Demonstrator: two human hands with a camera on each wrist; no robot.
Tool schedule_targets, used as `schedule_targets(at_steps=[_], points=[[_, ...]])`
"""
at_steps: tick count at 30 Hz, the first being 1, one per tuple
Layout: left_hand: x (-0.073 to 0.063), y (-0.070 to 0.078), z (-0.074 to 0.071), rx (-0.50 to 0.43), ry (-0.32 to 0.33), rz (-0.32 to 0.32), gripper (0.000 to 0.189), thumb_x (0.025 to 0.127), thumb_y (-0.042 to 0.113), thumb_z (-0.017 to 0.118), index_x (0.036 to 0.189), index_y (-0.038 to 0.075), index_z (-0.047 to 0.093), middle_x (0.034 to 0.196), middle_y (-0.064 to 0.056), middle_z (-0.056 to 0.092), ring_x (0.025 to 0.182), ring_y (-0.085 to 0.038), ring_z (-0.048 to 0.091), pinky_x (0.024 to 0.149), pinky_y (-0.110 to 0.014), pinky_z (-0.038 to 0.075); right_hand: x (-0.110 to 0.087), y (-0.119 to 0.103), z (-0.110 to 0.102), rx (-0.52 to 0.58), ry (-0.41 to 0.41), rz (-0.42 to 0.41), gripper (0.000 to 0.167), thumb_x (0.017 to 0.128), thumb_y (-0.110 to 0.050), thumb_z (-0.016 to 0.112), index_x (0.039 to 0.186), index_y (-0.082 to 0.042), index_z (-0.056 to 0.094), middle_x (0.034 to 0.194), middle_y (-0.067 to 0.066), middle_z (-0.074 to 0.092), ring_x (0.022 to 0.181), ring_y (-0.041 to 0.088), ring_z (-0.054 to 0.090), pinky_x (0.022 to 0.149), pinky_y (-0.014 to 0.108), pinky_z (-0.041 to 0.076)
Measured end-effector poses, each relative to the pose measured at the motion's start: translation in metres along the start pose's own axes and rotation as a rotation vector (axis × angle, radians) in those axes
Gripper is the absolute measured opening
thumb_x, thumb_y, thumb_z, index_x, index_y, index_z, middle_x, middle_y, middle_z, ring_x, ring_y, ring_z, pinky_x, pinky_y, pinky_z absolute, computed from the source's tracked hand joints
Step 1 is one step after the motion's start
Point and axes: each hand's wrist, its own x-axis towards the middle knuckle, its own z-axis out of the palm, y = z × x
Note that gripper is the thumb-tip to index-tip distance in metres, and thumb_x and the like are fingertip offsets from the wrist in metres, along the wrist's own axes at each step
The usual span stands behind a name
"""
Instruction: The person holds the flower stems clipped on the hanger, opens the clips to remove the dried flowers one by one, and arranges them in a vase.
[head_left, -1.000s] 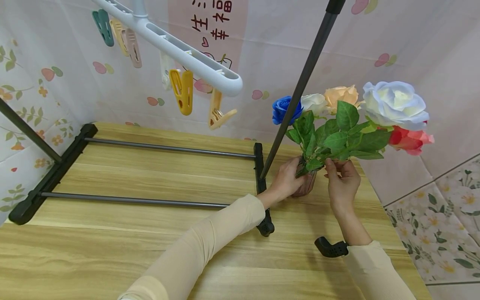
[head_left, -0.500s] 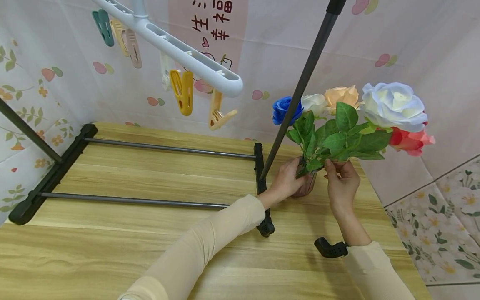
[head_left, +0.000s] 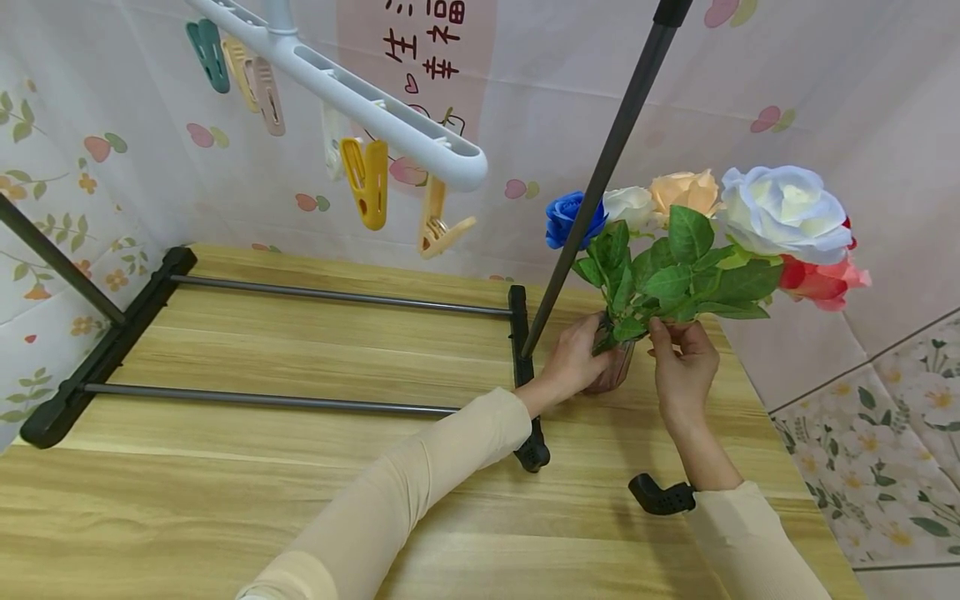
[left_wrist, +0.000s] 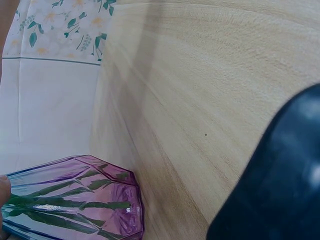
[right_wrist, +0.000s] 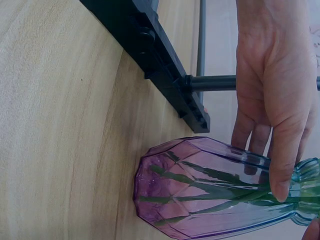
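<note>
Roses with green leaves [head_left: 671,275] stand in a clear pink-and-blue faceted glass vase [right_wrist: 215,170], its base on the wooden table. My left hand [head_left: 568,360] grips the vase just below its rim, thumb on the near side and fingers behind. On the other side of the rim, my right hand [head_left: 685,371] has its fingers curled, and its thumb and index finger pinch at a low rose leaf. Among the blooms are a blue rose [head_left: 566,221], a peach rose [head_left: 684,196], a large pale-blue rose [head_left: 787,212] and a red rose [head_left: 821,282]. Green stems show through the glass.
A rack's dark upright pole [head_left: 618,158] rises from its black foot [head_left: 519,333] close left of the vase. A pale hanger bar [head_left: 375,108] with several clothespins hangs at the upper left. Grey crossbars [head_left: 270,400] lie low over the table [head_left: 225,492].
The large pale-blue rose has shifted slightly left and its bloom tilts a little. The right hand has edged left by a very small amount; the left hand keeps its grip on the vase.
</note>
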Motion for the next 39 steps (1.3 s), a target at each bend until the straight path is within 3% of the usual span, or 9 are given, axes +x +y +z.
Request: schedule_targets(at_steps=[19, 27, 34, 39], points=[[0.001, -0.001, 0.0, 0.01, 0.013, 0.019, 0.052, 0.092, 0.02, 0.06, 0.139, 0.006, 0.043, 0.136, -0.01, 0.051, 0.125, -0.02, 0.049, 0.1, -0.025, 0.041, -0.001, 0.002, 0.001, -0.022, -0.009, -0.006, 0.019, 0.089, 0.001, 0.06, 0.08, -0.015, 0.066, 0.071, -0.015, 0.063, 0.067, 0.003, 0.057, 0.056, 0.015, 0.047], [0.001, -0.001, 0.0, 0.014, 0.013, 0.01, 0.053, 0.092, 0.021, 0.06, 0.14, 0.006, 0.042, 0.137, -0.01, 0.05, 0.126, -0.021, 0.048, 0.101, -0.027, 0.041, -0.002, 0.001, 0.001, -0.018, -0.009, 0.012, 0.014, 0.089, 0.0, 0.061, 0.08, -0.01, 0.066, 0.071, -0.014, 0.063, 0.067, 0.003, 0.057, 0.057, 0.015, 0.046], [0.001, -0.001, 0.0, 0.018, 0.014, 0.017, 0.052, 0.092, 0.02, 0.061, 0.139, 0.006, 0.043, 0.136, -0.009, 0.051, 0.126, -0.02, 0.049, 0.101, -0.026, 0.041, 0.001, 0.012, -0.001, -0.018, -0.008, 0.006, 0.015, 0.089, 0.0, 0.061, 0.081, -0.011, 0.067, 0.071, -0.014, 0.063, 0.068, 0.006, 0.058, 0.057, 0.015, 0.046], [0.0, -0.001, 0.0, 0.022, 0.019, 0.027, 0.052, 0.092, 0.02, 0.061, 0.139, 0.006, 0.043, 0.135, -0.009, 0.052, 0.125, -0.02, 0.05, 0.101, -0.025, 0.041, -0.002, 0.002, 0.001, -0.021, -0.015, 0.003, 0.017, 0.089, 0.002, 0.06, 0.08, -0.011, 0.066, 0.071, -0.014, 0.062, 0.068, 0.004, 0.057, 0.057, 0.014, 0.046]])
